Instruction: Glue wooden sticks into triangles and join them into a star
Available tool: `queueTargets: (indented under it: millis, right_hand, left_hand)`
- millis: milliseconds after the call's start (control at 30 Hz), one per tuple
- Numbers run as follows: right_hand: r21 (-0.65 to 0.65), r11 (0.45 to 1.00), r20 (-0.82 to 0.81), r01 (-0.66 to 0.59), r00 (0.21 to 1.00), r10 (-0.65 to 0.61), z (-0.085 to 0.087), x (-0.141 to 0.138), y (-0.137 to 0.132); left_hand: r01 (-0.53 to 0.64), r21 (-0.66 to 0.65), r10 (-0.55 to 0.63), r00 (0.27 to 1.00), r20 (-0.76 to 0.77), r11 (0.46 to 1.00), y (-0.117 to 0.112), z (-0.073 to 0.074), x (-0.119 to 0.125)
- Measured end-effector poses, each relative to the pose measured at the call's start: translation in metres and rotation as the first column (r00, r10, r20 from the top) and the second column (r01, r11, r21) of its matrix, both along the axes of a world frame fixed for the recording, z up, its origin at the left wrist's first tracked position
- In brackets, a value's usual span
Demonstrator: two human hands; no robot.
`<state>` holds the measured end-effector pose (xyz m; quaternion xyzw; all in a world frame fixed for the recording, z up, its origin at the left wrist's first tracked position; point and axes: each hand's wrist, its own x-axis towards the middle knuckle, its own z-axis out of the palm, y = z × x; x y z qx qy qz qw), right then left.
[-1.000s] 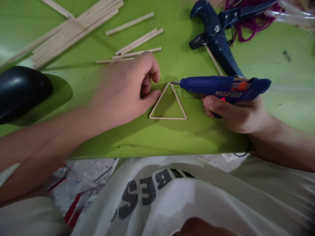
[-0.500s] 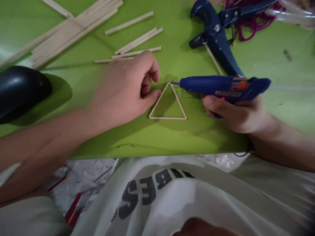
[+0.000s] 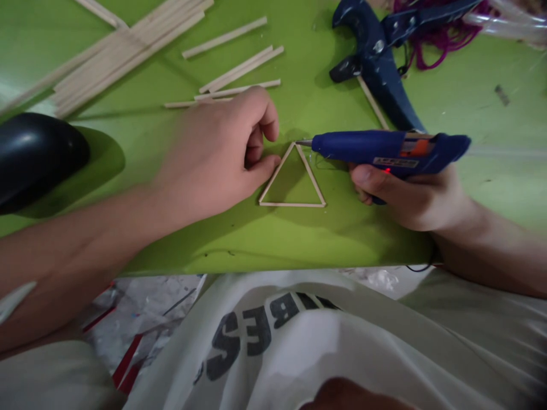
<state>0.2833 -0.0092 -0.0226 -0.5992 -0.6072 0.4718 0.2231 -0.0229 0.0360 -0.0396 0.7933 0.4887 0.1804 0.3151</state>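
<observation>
Head view: a triangle of three thin wooden sticks (image 3: 292, 204) lies flat on the green tabletop (image 3: 256, 239), near its front edge. The left hand (image 3: 213, 156) rests at 9 o'clock of the triangle. Its fingers are curled inward and the thumb tip touches the triangle's left stick. It cannot be told whether this grip pinches the stick or only presses on it.

The right hand (image 3: 405, 196) is at 3 o'clock of the triangle. Its grip is wrapped tight around the handle of a blue hot-glue gun (image 3: 376, 149), which is held level. The metal nozzle points toward 9 o'clock and meets the triangle's top corner.

Short cut wooden sticks (image 3: 239, 68) lie loose at 11 o'clock of the triangle, with a bundle of long wooden sticks (image 3: 128, 45) farther out at 10 o'clock. A dark blue hand tool (image 3: 376, 62) lies at 1 o'clock, beside purple yarn (image 3: 436, 40). A black rounded object (image 3: 34, 154) sits at the tabletop's 9 o'clock edge.
</observation>
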Motion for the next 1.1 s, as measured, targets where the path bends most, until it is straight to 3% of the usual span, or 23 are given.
queueTargets:
  millis: [367,1100]
  right_hand:
    - [0.013,0.999,-0.036,-0.04,0.999,0.04,-0.002,0.002,0.001]
    - [0.007,0.999,-0.197,0.033,0.98,-0.031,-0.017,0.011,0.001]
  left_hand:
    - [0.005,0.001,-0.005,1.0,0.011,1.0,0.0,0.0,0.001]
    - [-0.006,-0.075,0.005,1.0,-0.019,0.997,0.0,0.003,0.0]
